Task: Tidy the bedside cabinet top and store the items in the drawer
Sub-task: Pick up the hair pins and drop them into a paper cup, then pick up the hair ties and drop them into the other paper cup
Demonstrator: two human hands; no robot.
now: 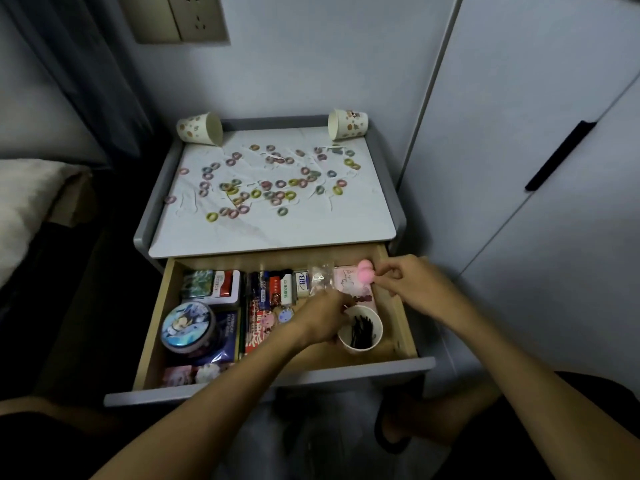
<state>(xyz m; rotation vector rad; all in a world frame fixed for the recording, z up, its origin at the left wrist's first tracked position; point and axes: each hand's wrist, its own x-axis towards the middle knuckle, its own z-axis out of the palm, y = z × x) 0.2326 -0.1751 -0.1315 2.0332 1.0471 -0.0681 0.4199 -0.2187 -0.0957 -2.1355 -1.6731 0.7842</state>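
The bedside cabinet's white top (360, 216) is strewn with several small coloured hair rings (255, 193). Two patterned paper cups lie tipped over at its back corners, one left (199, 128) and one right (348, 124). Below, the wooden drawer (154, 327) stands pulled out and packed with items. My left hand (323, 318) grips the rim of a white paper cup (361, 329) holding black hairpins, at the drawer's right. My right hand (414, 289) pinches a small pink soft object (366, 271) over the drawer's back right corner.
In the drawer lie a round blue tin (187, 325), boxes, pens, erasers and a clear bag (320, 277). A bed with a white pillow (24, 209) is to the left, a white wardrobe (536, 168) to the right, a wall socket (180, 17) above.
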